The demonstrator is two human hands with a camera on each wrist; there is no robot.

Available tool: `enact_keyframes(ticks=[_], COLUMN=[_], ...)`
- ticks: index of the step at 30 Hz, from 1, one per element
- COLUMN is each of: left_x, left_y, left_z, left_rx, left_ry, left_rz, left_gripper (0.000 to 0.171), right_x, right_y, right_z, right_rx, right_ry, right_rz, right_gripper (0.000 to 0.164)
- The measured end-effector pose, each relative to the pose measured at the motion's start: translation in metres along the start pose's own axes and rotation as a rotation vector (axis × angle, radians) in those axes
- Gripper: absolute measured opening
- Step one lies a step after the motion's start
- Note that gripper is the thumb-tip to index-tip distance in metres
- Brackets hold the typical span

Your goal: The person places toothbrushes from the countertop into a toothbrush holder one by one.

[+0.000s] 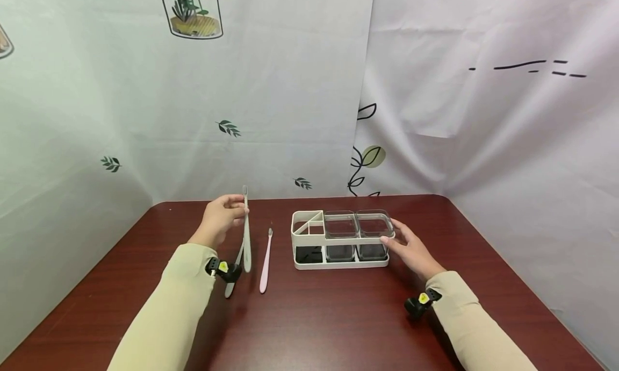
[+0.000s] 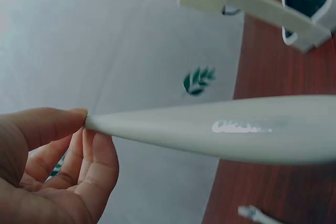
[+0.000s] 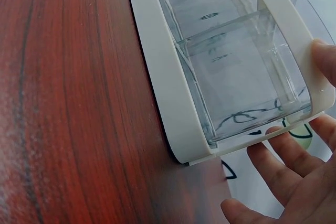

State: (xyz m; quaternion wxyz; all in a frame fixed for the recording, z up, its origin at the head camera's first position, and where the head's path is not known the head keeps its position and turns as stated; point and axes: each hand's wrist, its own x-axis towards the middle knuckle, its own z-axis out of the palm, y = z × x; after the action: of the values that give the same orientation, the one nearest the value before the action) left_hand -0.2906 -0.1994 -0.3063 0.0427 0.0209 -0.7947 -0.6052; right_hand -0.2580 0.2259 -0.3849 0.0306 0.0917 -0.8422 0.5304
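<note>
Pale toothbrush: hangs nearly upright from the left fingers, bristles uppermost; probably light, stiff and smooth, liable to swivel; best held at the neck or broad handle.
Left hand: thumb and fingers pinch the slim neck.
Grey toothbrush: lies below the left fingers, partly hidden.
Pink toothbrush: lies just right of them.
White holder: stands between both hands, bearing clear cups.
Right hand: thumb and fingers grip its near end.
Surface: dark red, beneath the fingers.
</note>
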Motion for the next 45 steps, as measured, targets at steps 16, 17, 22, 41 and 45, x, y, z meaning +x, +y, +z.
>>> enact_keyframes(ticks=[16,17,22,41,45], left_x=[-0.015,-0.016,-0.024,-0.032,-0.030], left_y=[0.032,0.034,0.045,0.073,0.072], left_z=[0.028,0.030,0.040,0.082,0.088], left_rx=[-0.282,-0.299,-0.359,-0.625,-0.643], left_ry=[0.124,0.129,0.152,0.308,0.321], left_rz=[0.053,0.061,0.112,0.253,0.278], left_gripper=[0.049,0.049,0.047,0.040,0.038], right_x=[0.001,0.001,0.001,0.003,0.004], right_y=[0.002,0.002,0.002,0.006,0.006], right_z=[0.001,0.001,0.001,0.000,0.000], right_rx=[0.013,0.015,0.016,0.022,0.021], right_ry=[0.001,0.002,0.005,0.002,0.006], right_rz=[-0.005,-0.005,-0.005,-0.008,-0.007], right_gripper=[0.069,0.069,0.068,0.069,0.069])
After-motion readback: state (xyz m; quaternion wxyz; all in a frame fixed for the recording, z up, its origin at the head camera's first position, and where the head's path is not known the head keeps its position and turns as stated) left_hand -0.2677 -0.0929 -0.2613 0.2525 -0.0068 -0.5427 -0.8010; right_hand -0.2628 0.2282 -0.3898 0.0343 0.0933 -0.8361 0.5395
